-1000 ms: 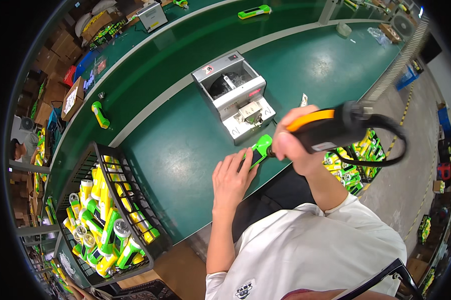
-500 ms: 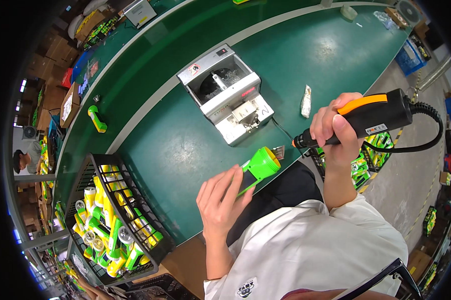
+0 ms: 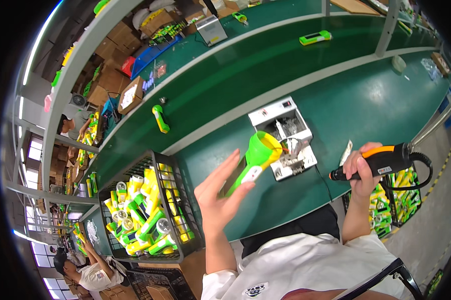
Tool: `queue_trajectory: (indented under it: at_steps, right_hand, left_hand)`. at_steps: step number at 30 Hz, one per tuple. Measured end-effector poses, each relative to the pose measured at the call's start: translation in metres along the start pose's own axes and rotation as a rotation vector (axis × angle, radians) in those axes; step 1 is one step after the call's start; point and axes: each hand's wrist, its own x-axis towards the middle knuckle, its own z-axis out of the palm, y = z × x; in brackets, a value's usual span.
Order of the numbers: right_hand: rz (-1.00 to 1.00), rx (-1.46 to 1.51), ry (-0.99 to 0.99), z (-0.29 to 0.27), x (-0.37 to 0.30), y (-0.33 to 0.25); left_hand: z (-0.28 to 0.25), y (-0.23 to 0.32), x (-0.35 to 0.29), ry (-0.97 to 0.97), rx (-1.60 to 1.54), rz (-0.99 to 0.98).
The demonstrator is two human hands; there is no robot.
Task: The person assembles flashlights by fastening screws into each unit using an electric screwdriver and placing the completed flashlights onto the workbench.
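My left hand point(image 3: 216, 202) grips a green and yellow flashlight housing point(image 3: 259, 150) by its handle. The housing is raised over the green workbench, its wide head end tilted up to the right; the head has no lens, and wires show at its opening. Behind it stands a grey screw feeder point(image 3: 300, 131) with an open bin of small metal pieces, partly covered by the housing. My right hand point(image 3: 364, 175) is closed around a black electric screwdriver point(image 3: 393, 159) with an orange lever. Its tip points left, above the bench's front edge, apart from the housing.
At left stands a black crate point(image 3: 158, 200) full of flashlights. More flashlights fill crates point(image 3: 403, 192) at right, below the bench. A green conveyor belt point(image 3: 265, 60) runs behind, carrying two flashlights. A small white packet point(image 3: 346, 150) lies near my right hand. Other people sit at far left.
The view has swung left and upward. My left hand has raised and turned the flashlight housing, bringing its opening more into sight. The screwdriver stays in my right hand, now farther from the housing.
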Motion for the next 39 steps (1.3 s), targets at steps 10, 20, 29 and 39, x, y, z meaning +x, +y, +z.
queue_trajectory:
  at_steps: [10, 20, 29, 39]
  right_hand:
    - [-0.018, -0.113, 0.022, -0.018, 0.021, 0.006]
    - [-0.098, -0.139, -0.003, -0.035, 0.032, 0.025]
    - [-0.036, -0.124, 0.051, -0.041, 0.029, 0.02]
    - [-0.029, -0.136, 0.061, -0.017, 0.026, -0.037]
  left_hand:
    - [0.051, -0.104, 0.196, -0.354, -0.586, -0.457]
    - [0.144, -0.258, 0.294, -0.405, 0.38, 0.015]
    - [-0.028, -0.337, 0.23, 0.052, 1.258, -0.374]
    - [-0.102, -0.53, 0.123, 0.607, 1.252, 0.043]
